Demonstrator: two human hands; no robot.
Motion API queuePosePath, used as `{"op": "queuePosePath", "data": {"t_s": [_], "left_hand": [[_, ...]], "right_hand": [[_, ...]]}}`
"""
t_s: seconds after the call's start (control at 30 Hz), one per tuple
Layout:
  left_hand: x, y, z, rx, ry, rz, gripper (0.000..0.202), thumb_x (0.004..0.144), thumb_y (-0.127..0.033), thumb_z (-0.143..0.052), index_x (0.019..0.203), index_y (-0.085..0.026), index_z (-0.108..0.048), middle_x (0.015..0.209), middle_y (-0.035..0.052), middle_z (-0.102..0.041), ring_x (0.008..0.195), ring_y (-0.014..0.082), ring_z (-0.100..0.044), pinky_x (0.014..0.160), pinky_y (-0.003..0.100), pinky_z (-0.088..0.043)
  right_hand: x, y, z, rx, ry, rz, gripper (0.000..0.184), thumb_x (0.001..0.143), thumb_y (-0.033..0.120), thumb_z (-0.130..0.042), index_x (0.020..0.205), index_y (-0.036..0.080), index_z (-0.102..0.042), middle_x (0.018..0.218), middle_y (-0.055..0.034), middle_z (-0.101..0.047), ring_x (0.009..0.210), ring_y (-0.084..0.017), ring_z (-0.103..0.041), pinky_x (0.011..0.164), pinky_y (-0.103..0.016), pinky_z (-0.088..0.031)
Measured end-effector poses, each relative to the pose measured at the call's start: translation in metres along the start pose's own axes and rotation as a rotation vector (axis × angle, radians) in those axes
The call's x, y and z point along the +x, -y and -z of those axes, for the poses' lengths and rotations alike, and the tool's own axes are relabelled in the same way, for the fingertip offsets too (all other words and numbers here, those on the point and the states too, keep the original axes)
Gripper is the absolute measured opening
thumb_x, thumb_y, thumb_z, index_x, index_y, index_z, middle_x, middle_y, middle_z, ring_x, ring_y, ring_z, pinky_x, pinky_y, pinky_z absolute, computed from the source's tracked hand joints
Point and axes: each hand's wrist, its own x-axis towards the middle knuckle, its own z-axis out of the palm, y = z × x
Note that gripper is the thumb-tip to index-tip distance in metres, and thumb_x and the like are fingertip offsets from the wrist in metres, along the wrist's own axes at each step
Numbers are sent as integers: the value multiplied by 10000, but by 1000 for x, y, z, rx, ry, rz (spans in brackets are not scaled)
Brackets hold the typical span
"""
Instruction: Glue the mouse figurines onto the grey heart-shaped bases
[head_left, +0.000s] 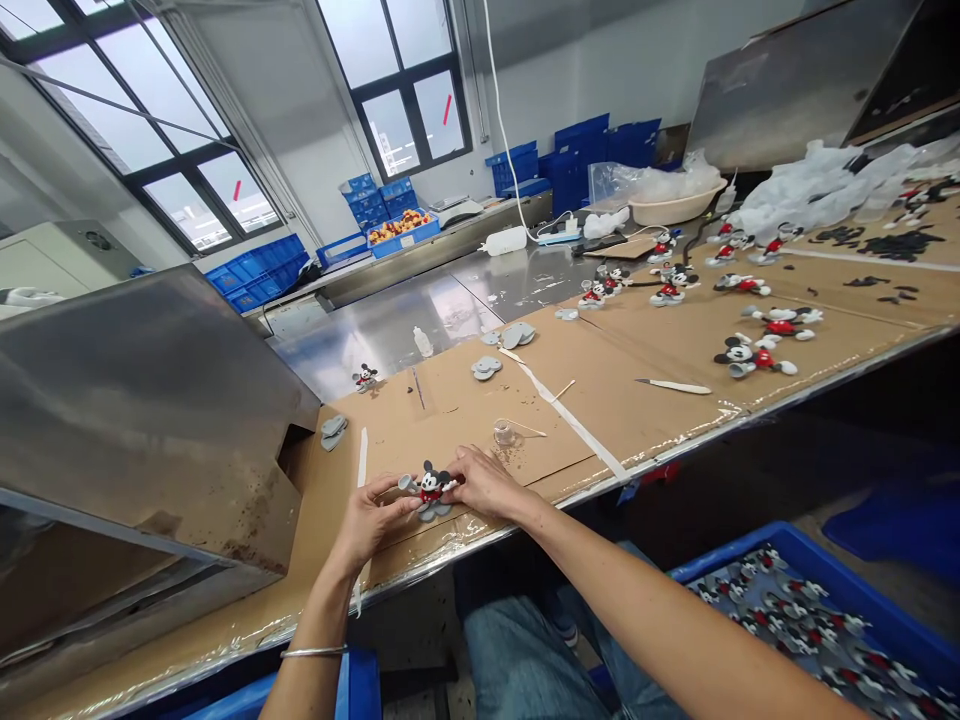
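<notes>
A small black, red and white cartoon mouse figure [433, 488] lies on the cardboard-covered bench near its front edge, over a grey base piece [435, 512]. My left hand [373, 515] pinches it from the left, fingers closed on one of its limbs. My right hand [484, 482] grips it from the right, fingers curled on it. A small clear cup [504, 432] with a thin stick sits just behind my right hand.
Several finished figures [754, 355] lie at the right of the cardboard [660, 400]. Grey base pieces [486, 368], a white-handled knife [673, 386], a lone figure [365, 377] and a metal hood [142, 400] at left. A blue crate [810, 620] of figures stands by my knee.
</notes>
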Motion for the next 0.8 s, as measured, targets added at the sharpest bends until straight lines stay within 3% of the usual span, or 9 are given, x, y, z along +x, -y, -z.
{"op": "queuePosePath", "data": {"t_s": [0.17,0.3,0.63,0.8], "left_hand": [[-9,15,3,127,-41,-47,250,666,-465,-816,801,-255,-799,780,35,-653,830,222,-553,797,354,-420],[-7,18,0,220,20,-92,210,745,-479,-756,824,-289,-800,701,18,-569,821,223,-477,771,341,-379],[13,20,10,235,271,-213,257,821,-522,-665,807,-298,-789,795,41,-656,955,249,-432,910,365,-333],[16,20,10,235,311,-221,304,813,-541,-663,759,-264,-778,790,57,-650,1022,264,-417,967,381,-311]], "right_hand": [[-1,0,0,9,-4,2,44,777,298,-767,774,254,-765,796,-15,-561,914,-220,-534,744,-301,-318],[-1,0,1,8,0,-6,64,785,307,-764,767,246,-761,812,-17,-572,918,-213,-535,739,-292,-318],[4,1,5,-11,70,-32,148,797,342,-744,721,216,-739,835,-30,-603,928,-211,-542,736,-289,-313],[6,3,7,-23,102,-42,120,760,315,-774,711,212,-736,808,-25,-617,879,-203,-559,707,-276,-317]]}}
